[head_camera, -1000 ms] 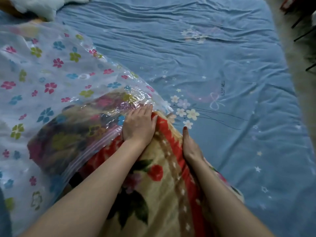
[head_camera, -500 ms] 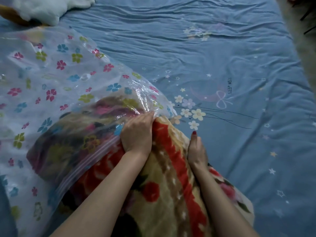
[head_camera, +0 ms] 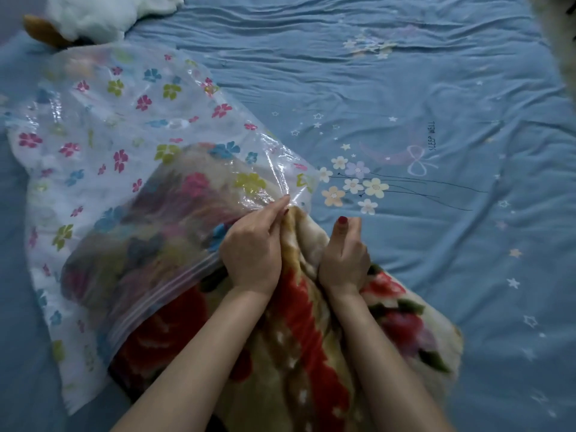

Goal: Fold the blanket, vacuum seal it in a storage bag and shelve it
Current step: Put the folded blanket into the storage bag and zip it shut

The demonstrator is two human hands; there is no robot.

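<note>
A folded blanket (head_camera: pixel 299 347) with red flowers on beige lies on the bed, its far half inside a clear storage bag (head_camera: pixel 103 145) printed with small coloured flowers. The bag's zip edge (head_camera: pixel 162 294) runs across the blanket at the left. My left hand (head_camera: pixel 252 247) pinches the bag's open edge at the blanket's top corner. My right hand (head_camera: pixel 344 254) grips a bunched fold of the blanket just right of it, thumb up.
The blue bedsheet (head_camera: pixel 436 88) with stars and flowers spreads to the right and far side. A white plush toy (head_camera: pixel 93 17) lies at the far left corner. The bed's right edge shows at the top right.
My left hand went from lying flat on the bag to pinching its edge. My right hand closed around a fold of the blanket. The view shifted slightly towards the bed's far side.
</note>
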